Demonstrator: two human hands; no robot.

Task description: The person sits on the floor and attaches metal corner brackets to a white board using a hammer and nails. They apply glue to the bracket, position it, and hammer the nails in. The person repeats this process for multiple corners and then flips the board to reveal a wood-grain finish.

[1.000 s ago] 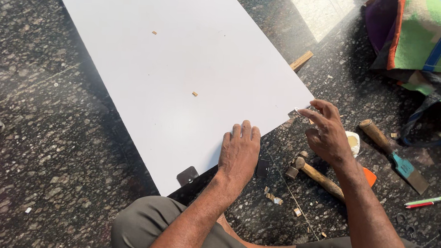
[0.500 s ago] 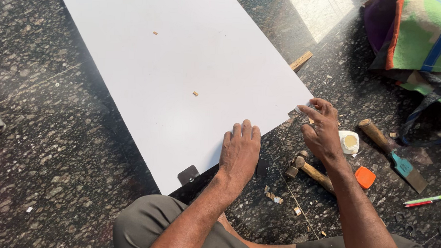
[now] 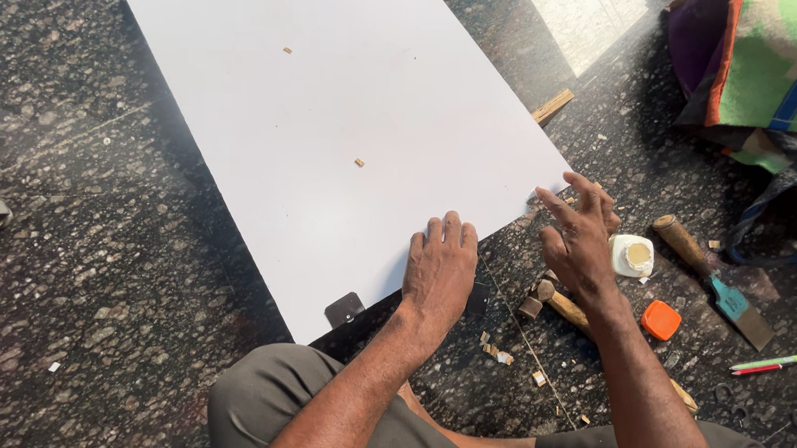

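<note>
Nearest, the left hand lies flat, palm down and fingers together, on the near edge of the white board that covers the dark speckled floor — a small dark bracket juts from under that edge. Just right, the right hand hovers empty at the board's near right corner, fingers spread, above a wooden-handled hammer. Beyond lie a white glue bottle, its orange cap, a chisel — farther off, striped cloth.
</note>
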